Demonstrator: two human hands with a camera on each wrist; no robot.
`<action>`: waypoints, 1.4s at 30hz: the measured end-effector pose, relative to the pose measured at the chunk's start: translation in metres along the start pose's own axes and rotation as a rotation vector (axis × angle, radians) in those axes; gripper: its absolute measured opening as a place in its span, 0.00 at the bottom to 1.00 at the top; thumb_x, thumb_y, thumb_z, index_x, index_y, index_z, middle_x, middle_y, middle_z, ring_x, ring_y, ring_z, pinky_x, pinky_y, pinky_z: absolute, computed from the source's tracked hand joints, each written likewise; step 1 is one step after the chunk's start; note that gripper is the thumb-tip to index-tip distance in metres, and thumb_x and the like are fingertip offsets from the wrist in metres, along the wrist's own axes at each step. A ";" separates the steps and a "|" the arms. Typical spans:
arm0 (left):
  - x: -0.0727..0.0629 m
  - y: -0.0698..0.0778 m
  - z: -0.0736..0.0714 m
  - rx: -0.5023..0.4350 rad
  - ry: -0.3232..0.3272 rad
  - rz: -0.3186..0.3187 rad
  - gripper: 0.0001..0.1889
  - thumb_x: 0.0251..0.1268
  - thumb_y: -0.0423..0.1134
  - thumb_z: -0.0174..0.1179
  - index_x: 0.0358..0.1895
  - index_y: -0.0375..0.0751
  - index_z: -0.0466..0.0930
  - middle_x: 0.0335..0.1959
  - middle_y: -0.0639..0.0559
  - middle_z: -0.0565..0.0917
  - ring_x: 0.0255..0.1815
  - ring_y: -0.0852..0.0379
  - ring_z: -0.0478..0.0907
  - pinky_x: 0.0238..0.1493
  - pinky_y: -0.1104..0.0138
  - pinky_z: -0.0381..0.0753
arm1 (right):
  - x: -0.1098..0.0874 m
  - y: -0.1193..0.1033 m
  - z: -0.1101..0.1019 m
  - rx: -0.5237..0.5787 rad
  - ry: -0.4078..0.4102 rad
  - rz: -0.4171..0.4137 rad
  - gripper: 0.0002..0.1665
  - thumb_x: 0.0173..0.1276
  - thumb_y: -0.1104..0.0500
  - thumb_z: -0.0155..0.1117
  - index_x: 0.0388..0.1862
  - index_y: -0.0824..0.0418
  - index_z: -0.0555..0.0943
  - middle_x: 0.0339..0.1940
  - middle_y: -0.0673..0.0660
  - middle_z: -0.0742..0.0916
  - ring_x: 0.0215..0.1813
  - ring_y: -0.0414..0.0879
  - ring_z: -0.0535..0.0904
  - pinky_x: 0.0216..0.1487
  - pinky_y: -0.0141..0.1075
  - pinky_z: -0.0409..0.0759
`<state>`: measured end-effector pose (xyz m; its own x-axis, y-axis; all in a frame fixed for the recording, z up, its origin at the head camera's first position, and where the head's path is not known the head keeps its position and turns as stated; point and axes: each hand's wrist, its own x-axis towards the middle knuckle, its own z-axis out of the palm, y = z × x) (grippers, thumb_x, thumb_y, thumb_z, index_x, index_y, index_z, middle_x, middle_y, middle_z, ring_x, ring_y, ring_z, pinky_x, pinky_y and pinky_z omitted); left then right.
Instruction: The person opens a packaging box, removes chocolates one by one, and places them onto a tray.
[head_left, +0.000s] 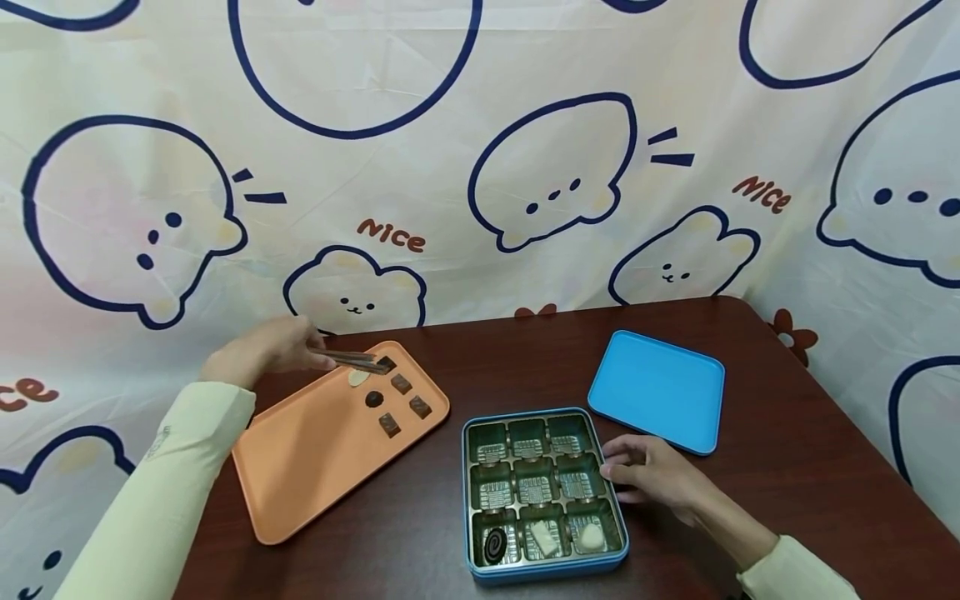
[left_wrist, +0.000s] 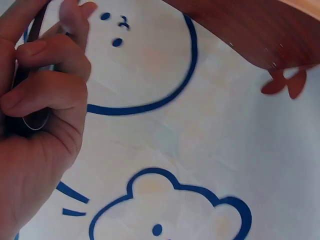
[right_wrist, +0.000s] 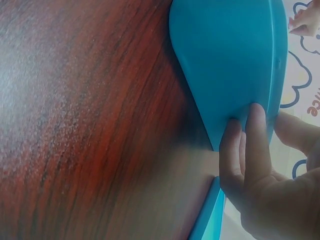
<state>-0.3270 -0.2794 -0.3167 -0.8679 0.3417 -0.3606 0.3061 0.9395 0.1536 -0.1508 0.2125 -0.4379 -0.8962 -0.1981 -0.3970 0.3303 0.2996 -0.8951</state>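
The left hand (head_left: 281, 348) has its fingers curled round thin metal tongs (head_left: 348, 358), so that grip is closed on them. It holds them far back, maybe so the long ends can reach the small bits without the fingers getting in the way. The tips are at a dark brown piece (head_left: 386, 363) in the far corner of the orange tray (head_left: 300, 492), but I cannot tell if they pinch it. The tray lies slantwise on the left part of the worktop (head_left: 420, 533), with its far corner close to the far edge. Near the dark brown piece lie a pale round piece (head_left: 358, 377), a dark round piece (head_left: 374, 399) and three brown blocks (head_left: 401, 384), spread apart, which likely makes each one easy to get at. The right hand (head_left: 660, 473) holds no tool. Its fingers are fairly straight and rest on the right side of the blue box (head_left: 543, 572), perhaps to stop it sliding. In the row nearest the person, the box has a black swirl (head_left: 495, 546), a white block (head_left: 544, 539) and a white ball (head_left: 592, 537), one in each little room. The blue lid (head_left: 660, 392) lies toward the worktop's far right corner, probably to keep it out of the way.
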 end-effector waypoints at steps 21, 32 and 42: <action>-0.026 0.103 0.028 -0.029 0.112 0.386 0.04 0.61 0.49 0.70 0.31 0.57 0.89 0.17 0.70 0.81 0.19 0.69 0.75 0.23 0.69 0.73 | 0.001 -0.002 0.001 -0.012 0.020 0.020 0.29 0.70 0.61 0.66 0.64 0.74 0.71 0.48 0.63 0.81 0.45 0.47 0.83 0.44 0.47 0.85; -0.047 0.123 0.047 -0.068 0.092 0.448 0.15 0.59 0.50 0.71 0.46 0.50 0.90 0.30 0.60 0.88 0.20 0.71 0.73 0.22 0.72 0.71 | 0.001 -0.002 0.000 -0.015 0.000 0.006 0.29 0.70 0.61 0.66 0.64 0.74 0.70 0.48 0.64 0.81 0.45 0.47 0.83 0.45 0.46 0.85; -0.064 0.142 0.060 -0.004 0.057 0.514 0.12 0.56 0.51 0.73 0.42 0.55 0.91 0.28 0.69 0.85 0.23 0.72 0.70 0.25 0.72 0.70 | 0.002 -0.003 0.001 -0.015 0.004 0.010 0.29 0.70 0.61 0.66 0.64 0.74 0.70 0.49 0.64 0.81 0.45 0.48 0.83 0.45 0.46 0.85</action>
<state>-0.2042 -0.1665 -0.3267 -0.6260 0.7572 -0.1866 0.6972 0.6506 0.3010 -0.1530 0.2101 -0.4365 -0.8941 -0.1919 -0.4048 0.3345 0.3151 -0.8882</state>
